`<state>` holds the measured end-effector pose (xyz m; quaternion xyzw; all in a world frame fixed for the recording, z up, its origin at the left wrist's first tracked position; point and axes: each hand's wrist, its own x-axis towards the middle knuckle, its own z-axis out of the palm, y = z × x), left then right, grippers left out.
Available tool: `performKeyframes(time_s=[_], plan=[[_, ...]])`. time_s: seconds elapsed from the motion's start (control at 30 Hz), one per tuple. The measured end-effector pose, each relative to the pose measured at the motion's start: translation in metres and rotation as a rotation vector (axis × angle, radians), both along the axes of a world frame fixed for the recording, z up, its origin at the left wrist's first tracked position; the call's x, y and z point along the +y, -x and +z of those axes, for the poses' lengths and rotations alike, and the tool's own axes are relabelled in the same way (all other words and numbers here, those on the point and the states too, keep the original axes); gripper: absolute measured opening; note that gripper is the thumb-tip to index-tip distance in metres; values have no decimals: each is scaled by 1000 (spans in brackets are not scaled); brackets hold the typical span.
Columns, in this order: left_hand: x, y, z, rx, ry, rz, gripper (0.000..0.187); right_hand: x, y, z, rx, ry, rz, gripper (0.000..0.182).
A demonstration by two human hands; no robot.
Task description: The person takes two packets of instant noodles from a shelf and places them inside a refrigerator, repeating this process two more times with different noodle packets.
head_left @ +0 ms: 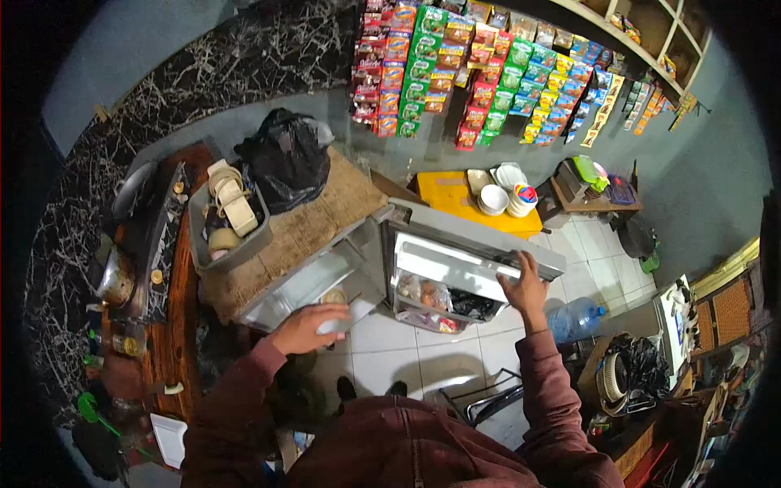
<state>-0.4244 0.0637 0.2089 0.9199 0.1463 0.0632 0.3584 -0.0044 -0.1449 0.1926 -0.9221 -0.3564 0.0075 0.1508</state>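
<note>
A small refrigerator (358,244) stands before me with its door (480,232) swung out to the right. My right hand (527,291) grips the door near its free edge, thumb on the inner side. Bagged food (435,293) and a dark plastic bag (473,305) fill the door shelf. In front of the fridge opening, my left hand (311,328) is closed around a small white object (332,325), perhaps a bowl or cup; the fingers partly cover it. Behind that hand, a round pale item (333,296) shows inside the fridge.
On the fridge's wooden top (350,183) sit a black plastic bag (285,159) and a grey bin (232,236). A yellow table (443,189) carries white bowls (494,199). A water jug (573,320) lies on the tiles, right. Sachet strips (488,81) hang behind.
</note>
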Motion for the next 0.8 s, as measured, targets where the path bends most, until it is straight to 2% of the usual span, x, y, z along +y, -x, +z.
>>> performKeyframes(time_s=[0.03, 0.1, 0.17, 0.3, 0.43, 0.57, 0.63, 0.67, 0.7, 0.77, 0.8], plan=[[-1, -1, 0, -44, 13, 52, 34, 0, -1, 3, 41, 22, -14, 74], [-10, -4, 7, -79, 105, 213, 32, -1, -6, 6, -16, 27, 17, 61], [-14, -5, -8, -171, 151, 305, 32, -3, -2, 9, -55, -6, 30, 57], [-29, -11, -22, -272, 290, 397, 32, -12, 19, 20, -97, 1, 52, 53], [-42, -16, -24, -261, 299, 391, 34, -24, 39, 30, -96, -23, 107, 45], [-55, -22, -16, -249, 327, 349, 34, -39, 61, 32, -87, -128, 267, 27], [-59, -24, -16, -255, 326, 309, 34, -41, 74, 33, 33, 82, 296, 26], [-61, -26, -14, -248, 329, 302, 34, -47, 76, 16, 11, 113, 379, 28], [-63, -27, -12, -241, 328, 294, 34, -48, 83, 14, 83, -15, 462, 32], [-64, -28, -8, -257, 255, 252, 34, -50, 97, 20, 106, 36, 505, 34], [-64, -28, -6, -255, 255, 249, 34, -49, 103, 28, 249, 11, 523, 31]])
